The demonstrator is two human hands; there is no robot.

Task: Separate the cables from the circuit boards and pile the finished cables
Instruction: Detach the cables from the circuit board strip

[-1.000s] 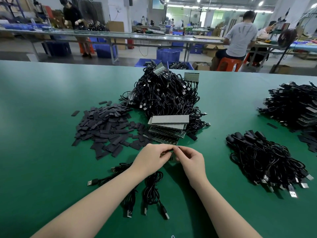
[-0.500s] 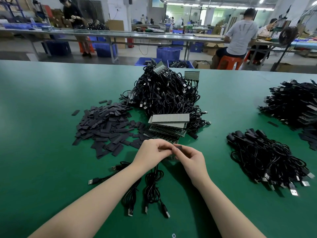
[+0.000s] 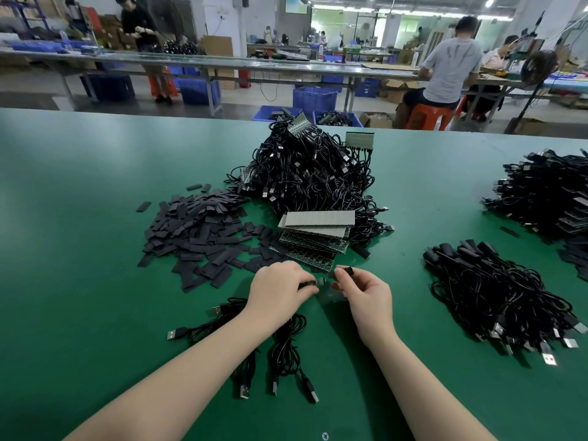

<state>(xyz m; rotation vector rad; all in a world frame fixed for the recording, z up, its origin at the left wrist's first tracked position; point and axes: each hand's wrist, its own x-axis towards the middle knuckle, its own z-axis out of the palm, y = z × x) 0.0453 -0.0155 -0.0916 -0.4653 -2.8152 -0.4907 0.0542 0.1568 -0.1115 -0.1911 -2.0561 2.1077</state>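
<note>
My left hand (image 3: 280, 286) pinches the end of a black cable (image 3: 310, 283) near the table's middle front. My right hand (image 3: 366, 289) pinches a small black sleeve piece (image 3: 345, 270) just right of that cable end, a short gap between them. Several black USB cables (image 3: 283, 351) lie under my left forearm. A stack of green circuit boards (image 3: 313, 240) sits just beyond my hands. Behind it rises a big heap of cables still joined to boards (image 3: 311, 173). A pile of finished cables (image 3: 496, 291) lies to the right.
Flat black sleeve pieces (image 3: 197, 237) are spread in a heap at left on the green table (image 3: 79, 281). Another cable heap (image 3: 547, 192) lies at the far right edge. People work at benches beyond the table.
My hands were pressed together over the cable end; now they have drawn apart, the right hand lifting away to the right with the small black piece.
</note>
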